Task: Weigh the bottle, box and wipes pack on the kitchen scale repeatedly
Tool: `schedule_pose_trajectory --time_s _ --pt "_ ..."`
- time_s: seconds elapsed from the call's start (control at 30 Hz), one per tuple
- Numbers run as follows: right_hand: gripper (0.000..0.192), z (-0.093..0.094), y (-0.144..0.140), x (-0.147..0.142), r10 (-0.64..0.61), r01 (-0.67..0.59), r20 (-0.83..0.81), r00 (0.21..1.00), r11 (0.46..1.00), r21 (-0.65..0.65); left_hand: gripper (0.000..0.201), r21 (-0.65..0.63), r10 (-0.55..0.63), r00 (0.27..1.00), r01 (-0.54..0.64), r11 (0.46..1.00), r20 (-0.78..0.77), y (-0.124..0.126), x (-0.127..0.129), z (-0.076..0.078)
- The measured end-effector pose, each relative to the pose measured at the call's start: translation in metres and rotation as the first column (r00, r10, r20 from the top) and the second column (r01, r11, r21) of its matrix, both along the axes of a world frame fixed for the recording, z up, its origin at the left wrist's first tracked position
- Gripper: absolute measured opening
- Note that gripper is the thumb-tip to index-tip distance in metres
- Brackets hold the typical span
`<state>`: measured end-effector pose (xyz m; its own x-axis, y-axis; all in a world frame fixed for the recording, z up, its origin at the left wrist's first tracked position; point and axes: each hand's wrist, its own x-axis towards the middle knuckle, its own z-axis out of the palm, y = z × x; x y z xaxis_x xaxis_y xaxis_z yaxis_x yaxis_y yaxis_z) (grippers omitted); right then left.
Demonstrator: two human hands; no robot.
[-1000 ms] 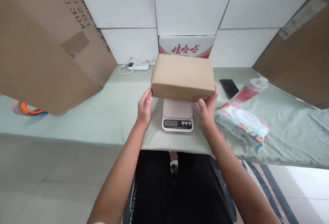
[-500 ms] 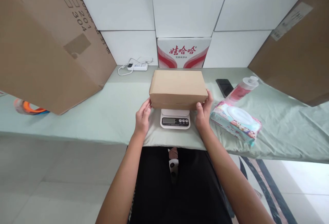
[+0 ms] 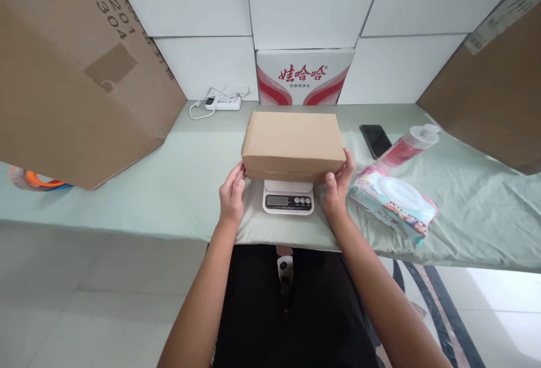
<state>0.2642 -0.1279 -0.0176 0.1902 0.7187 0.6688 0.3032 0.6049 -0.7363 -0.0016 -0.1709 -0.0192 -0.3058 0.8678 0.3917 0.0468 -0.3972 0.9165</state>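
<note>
A closed brown cardboard box sits over a small white kitchen scale at the middle of the bench, covering the platform so that only the scale's display and buttons show below its front edge; whether the box's full weight rests on the scale cannot be told from this angle. The left hand touches the box's lower corner at 9 o'clock with its fingertips, fingers loosely curved. The right hand grips the opposite corner at 3 o'clock, thumb on the front face. At 3 o'clock of the scale lies a pack of wet wipes, with a pink bottle on its side and a dark phone beyond. At 12 o'clock stands a red-and-white carton; at 11 o'clock, a white power strip.
</note>
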Motion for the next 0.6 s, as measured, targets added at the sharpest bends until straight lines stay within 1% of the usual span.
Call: schedule_pose_trajectory --time_s 0.2,0.3,0.47,0.6 --pt "0.076 -0.006 0.001 0.002 -0.013 0.011 -0.026 1.0 0.998 -0.058 0.059 -0.025 0.053 0.999 -0.053 0.998 -0.005 -0.001 -0.001 -0.003" --pt "0.076 -0.009 0.001 0.002 -0.03 0.028 -0.026 0.999 0.997 -0.07 0.057 -0.024 0.083 0.996 -0.084 0.996 -0.02 -0.002 -0.001 -0.004" --pt "0.075 -0.012 0.0 0.003 -0.017 0.014 -0.041 0.999 0.997 -0.078 0.053 -0.009 0.09 0.995 -0.09 0.996 -0.031 -0.001 -0.002 -0.006" --pt "0.075 -0.01 -0.001 0.002 -0.034 0.03 -0.033 0.999 0.994 -0.107 0.053 -0.018 0.092 0.995 -0.092 0.996 -0.025 0.002 -0.004 -0.011"
